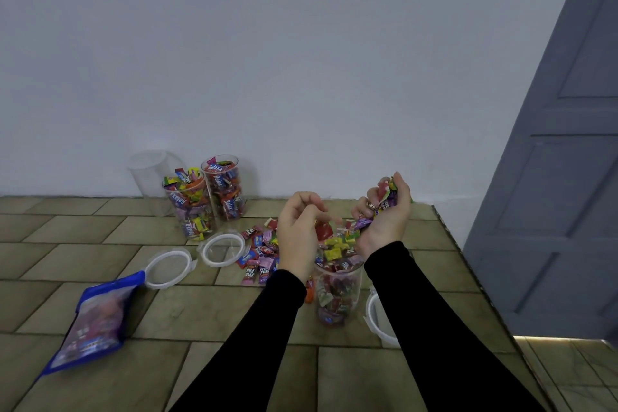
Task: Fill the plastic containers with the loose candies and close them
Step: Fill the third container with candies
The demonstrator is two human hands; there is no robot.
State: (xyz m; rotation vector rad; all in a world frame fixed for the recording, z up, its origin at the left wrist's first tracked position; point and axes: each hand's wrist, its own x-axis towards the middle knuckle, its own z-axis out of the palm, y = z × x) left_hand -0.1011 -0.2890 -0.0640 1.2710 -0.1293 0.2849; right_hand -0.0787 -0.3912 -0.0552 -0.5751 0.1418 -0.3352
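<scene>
Over the near candy jar (338, 291), our right hand (388, 211) cups a heap of wrapped candies (383, 196), ready to tip in; our left hand (297, 227) hovers loosely curled, apparently empty. More loose candies (261, 251) lie just left of the jar.

jars (207, 197) crowd wall, left floor (83, 237) open

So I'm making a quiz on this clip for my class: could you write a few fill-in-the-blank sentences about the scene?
1. The right hand grips a bunch of ____.
2. The empty container stands against the ____.
3. Two lids lie on the floor between the filled containers and the ____ bag.
4. Every container in view is ____ a lid.

Missing words: candies; wall; blue; without
</scene>
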